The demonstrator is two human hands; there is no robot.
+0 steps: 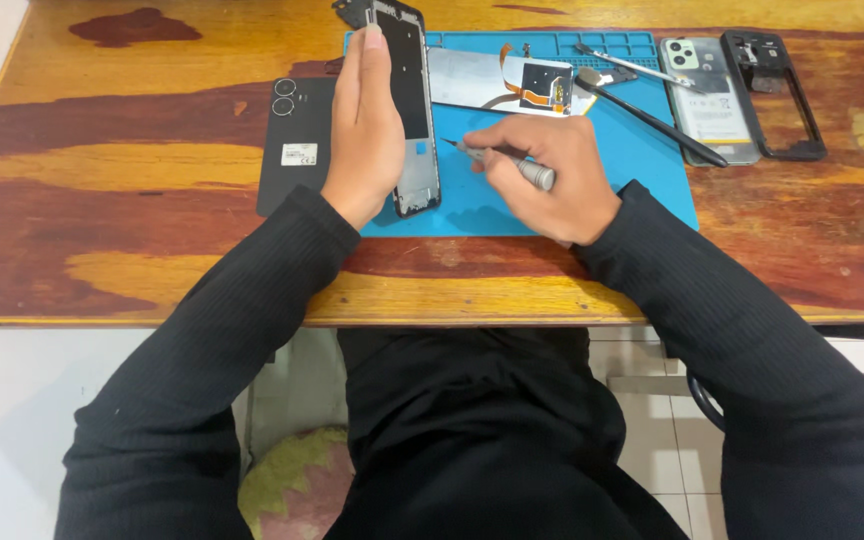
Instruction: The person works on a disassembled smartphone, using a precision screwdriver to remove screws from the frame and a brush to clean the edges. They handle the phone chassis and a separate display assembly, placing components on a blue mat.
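Note:
My left hand grips a black phone frame by its left edge and holds it on the blue work mat. My right hand is closed on a small grey screwdriver, whose tip points left toward the frame's right edge. Both hands rest on the mat, close together.
A black phone back cover lies left of the mat. A display panel with an orange flex cable, a black spudger and tweezers lie on the mat's far side. A second opened phone and black frame sit at the right.

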